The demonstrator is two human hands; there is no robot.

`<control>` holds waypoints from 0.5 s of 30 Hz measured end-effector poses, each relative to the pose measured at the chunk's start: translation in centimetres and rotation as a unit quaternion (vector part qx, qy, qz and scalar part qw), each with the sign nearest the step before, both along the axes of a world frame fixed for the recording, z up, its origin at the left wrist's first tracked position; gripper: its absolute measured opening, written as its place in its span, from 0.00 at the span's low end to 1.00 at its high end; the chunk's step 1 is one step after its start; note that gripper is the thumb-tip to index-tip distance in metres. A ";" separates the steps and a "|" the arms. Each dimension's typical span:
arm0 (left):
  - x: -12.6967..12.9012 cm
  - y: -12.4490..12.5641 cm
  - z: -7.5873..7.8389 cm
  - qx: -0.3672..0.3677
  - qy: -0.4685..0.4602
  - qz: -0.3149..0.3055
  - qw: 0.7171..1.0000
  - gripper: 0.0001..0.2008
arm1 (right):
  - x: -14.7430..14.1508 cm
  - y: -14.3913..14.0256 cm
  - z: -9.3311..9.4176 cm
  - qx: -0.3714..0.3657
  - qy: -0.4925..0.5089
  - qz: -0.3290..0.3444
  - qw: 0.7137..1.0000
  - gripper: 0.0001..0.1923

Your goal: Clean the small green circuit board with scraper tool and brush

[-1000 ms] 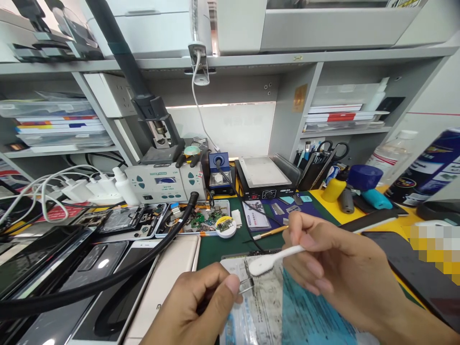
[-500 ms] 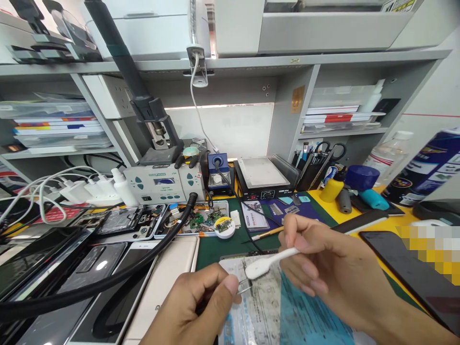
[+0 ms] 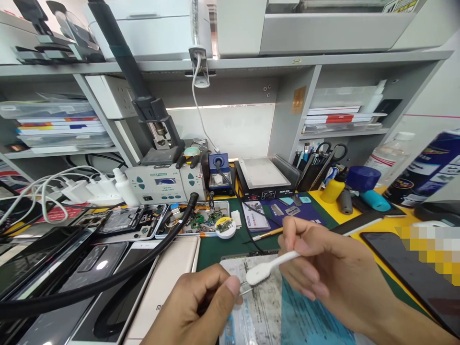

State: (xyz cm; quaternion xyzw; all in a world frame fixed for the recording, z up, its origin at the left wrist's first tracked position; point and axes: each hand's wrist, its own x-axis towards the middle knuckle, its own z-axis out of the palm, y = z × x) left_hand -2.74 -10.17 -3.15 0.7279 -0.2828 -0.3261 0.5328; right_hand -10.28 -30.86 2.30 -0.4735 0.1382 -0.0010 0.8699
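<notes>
Two hands work low in the frame, close together. The right hand (image 3: 334, 273) pinches the handle of a small white plastic brush (image 3: 268, 268) between thumb and fingertips; the rounded brush head points left and down. The left hand (image 3: 194, 309) is curled, thumb pressed to forefinger on thin metal tweezers (image 3: 245, 289), whose tips lie just under the brush head. Both tools hover over a flat, speckled grey work pad (image 3: 262, 306) with a blue sheet (image 3: 309, 321) at its right. A thick black hose (image 3: 108, 282) crosses the left side over several flat phones (image 3: 89, 268). Open green mat (image 3: 215, 247) lies beyond the pad, up to a round white tin (image 3: 225, 226). A slim yellow-handled brush (image 3: 268, 234) lies near the right fingers.
</notes>
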 end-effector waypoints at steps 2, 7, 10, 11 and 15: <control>0.0 0.0 0.0 -0.002 0.001 -0.004 1.000 0.32 | 0.0 0.0 0.0 0.000 -0.001 -0.007 1.000 0.05; -0.1 0.1 0.1 -0.005 0.000 -0.006 1.000 0.33 | 0.0 0.0 0.1 -0.001 -0.002 -0.008 1.000 0.05; 0.0 0.0 0.2 -0.002 -0.001 -0.006 1.000 0.33 | 0.0 0.0 0.1 -0.004 -0.003 -0.010 1.000 0.05; 0.0 0.0 0.2 -0.001 0.000 -0.004 1.000 0.32 | 0.0 0.0 0.1 -0.005 -0.003 -0.013 1.000 0.05; 0.1 -0.1 0.2 0.000 0.001 -0.006 1.000 0.33 | -0.1 0.0 0.1 -0.004 0.000 -0.012 1.000 0.05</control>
